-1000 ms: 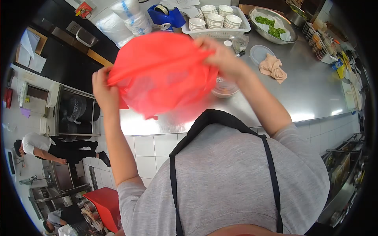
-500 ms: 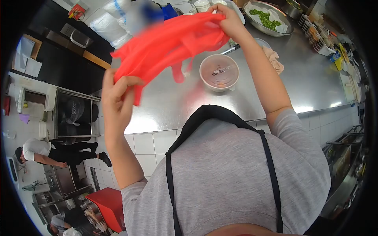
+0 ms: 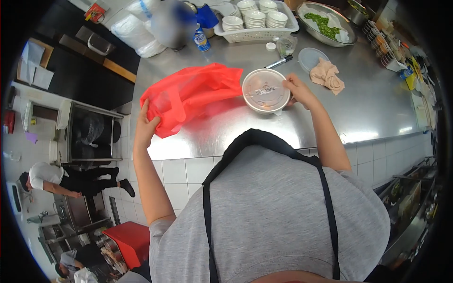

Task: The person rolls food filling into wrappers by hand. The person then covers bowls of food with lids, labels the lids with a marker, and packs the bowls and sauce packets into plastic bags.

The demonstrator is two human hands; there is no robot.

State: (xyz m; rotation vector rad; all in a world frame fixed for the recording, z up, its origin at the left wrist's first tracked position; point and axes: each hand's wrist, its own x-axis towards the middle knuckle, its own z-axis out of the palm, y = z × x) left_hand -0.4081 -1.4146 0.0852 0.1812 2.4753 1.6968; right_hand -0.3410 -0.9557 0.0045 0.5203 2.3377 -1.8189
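Note:
A red plastic bag (image 3: 200,89) lies spread across the steel table, its left end gripped by my left hand (image 3: 145,126). Beside its right end is a round lidded plastic bowl (image 3: 265,89) with dark writing on the lid. My right hand (image 3: 302,92) grips the bowl's right rim, thumb over the lid edge and the other fingers partly hidden at its side. Behind the bowl lies a black marker (image 3: 278,62).
A crumpled beige cloth (image 3: 328,76) and a clear round lid (image 3: 311,57) lie to the right. At the back stand a white basket (image 3: 255,35) of small bowls, a blue can (image 3: 201,38) and a steel bowl (image 3: 347,40) of chopped greens. Another person (image 3: 47,177) stands at far left.
The red bag has come down from the air onto the table. My right hand has let go of the bag and moved down to grip the bowl; my left hand still holds the bag.

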